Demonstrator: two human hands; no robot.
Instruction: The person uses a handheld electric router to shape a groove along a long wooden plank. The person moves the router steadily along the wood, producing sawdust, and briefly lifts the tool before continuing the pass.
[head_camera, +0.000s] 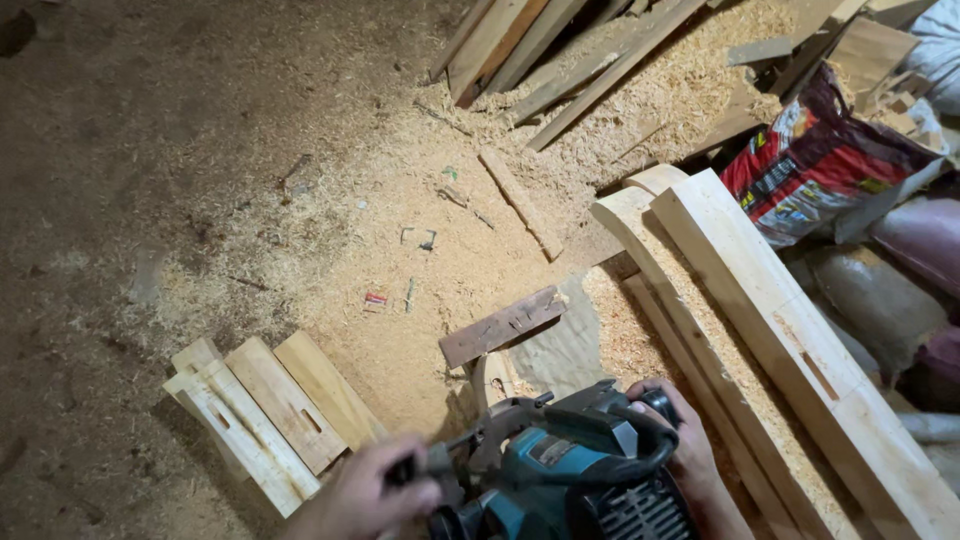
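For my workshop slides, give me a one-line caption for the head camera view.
Both hands, left hand and right hand, grip a teal power tool over a sawdust-covered floor beside curved planks.

Both hands grip a teal power planer (570, 475): left hand (365, 495) on its front knob, right hand (685, 445) on the handle. Curved planks (760, 320) (dusted with sawdust) lie alongside.

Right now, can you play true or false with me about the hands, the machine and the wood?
1. Both hands hold the teal power tool. True: left hand in front, right hand on its handle.
2. The floor is swept clean. False: sawdust covers it.
3. Long pale curved beams lie to the right. True.
4. The bag is blue. False: it is red.
5. The short slotted boards stand upright. False: they lie flat.
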